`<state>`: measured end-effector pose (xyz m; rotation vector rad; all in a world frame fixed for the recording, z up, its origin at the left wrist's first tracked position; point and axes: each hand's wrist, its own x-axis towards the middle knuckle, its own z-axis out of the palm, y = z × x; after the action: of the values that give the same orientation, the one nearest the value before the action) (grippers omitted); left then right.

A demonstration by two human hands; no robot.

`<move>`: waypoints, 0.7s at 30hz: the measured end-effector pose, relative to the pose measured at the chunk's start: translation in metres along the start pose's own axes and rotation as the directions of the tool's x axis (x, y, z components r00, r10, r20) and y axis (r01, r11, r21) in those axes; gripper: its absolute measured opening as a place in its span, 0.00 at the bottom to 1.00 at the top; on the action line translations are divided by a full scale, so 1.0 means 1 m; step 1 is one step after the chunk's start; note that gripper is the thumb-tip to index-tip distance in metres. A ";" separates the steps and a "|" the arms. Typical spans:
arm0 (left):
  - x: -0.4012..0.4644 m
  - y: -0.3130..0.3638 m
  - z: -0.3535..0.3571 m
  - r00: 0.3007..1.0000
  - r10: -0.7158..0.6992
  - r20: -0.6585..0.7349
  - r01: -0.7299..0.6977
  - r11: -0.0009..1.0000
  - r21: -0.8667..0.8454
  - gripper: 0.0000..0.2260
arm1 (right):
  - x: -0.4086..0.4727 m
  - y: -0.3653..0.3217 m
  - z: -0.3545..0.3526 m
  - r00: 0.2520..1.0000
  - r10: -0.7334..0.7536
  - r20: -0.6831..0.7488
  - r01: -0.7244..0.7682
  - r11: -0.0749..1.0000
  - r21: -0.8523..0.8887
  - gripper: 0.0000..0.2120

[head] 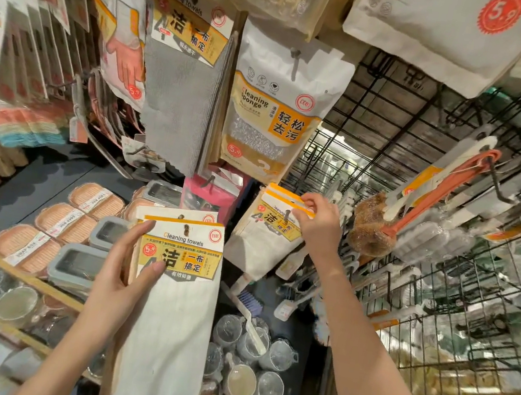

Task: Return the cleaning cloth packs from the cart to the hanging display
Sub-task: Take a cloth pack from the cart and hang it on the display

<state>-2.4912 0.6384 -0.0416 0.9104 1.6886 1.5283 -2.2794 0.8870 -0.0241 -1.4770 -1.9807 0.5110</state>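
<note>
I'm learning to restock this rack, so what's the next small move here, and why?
Probably let the right hand settle the white towel pack fully onto its hook and release it. That pack's top hole already sits around the hook, while the left hand holds more cleaning towel packs waiting to be hung.

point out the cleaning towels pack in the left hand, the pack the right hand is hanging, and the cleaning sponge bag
cleaning towels pack (172, 303), head view, white cloth below label
hanging pack (264, 232), head view, yellow label
cleaning sponge bag (276, 111), head view, printed front
</note>
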 end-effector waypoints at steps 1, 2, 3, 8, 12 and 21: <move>0.000 0.001 0.000 1.000 0.002 0.001 -0.002 1.000 0.002 0.24 | -0.003 -0.003 -0.003 1.000 -0.011 -0.005 0.011 1.000 0.009 0.10; 0.000 0.003 0.001 1.000 0.003 0.002 -0.003 1.000 0.001 0.24 | -0.006 -0.007 -0.006 1.000 -0.023 -0.007 0.023 1.000 0.020 0.10; 0.000 0.004 0.001 1.000 0.001 0.002 -0.001 1.000 0.002 0.25 | -0.010 -0.012 -0.010 0.999 -0.039 -0.007 0.039 0.999 0.026 0.10; -0.002 0.013 0.009 0.999 0.024 0.034 -0.023 0.999 -0.029 0.32 | -0.043 -0.057 -0.019 0.981 -0.185 0.054 0.173 0.970 0.171 0.06; -0.007 0.016 0.016 0.998 0.038 0.055 -0.033 0.996 -0.086 0.30 | -0.069 -0.098 -0.021 0.963 -0.223 0.148 0.161 0.924 0.346 0.05; -0.021 0.024 0.018 0.994 0.106 0.033 -0.099 0.979 -0.181 0.30 | -0.091 -0.115 -0.025 0.872 -0.258 0.416 0.181 0.959 0.217 0.07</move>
<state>-2.4635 0.6315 -0.0191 0.9398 1.4668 1.6866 -2.3272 0.7648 0.0449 -1.0723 -2.3454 0.9577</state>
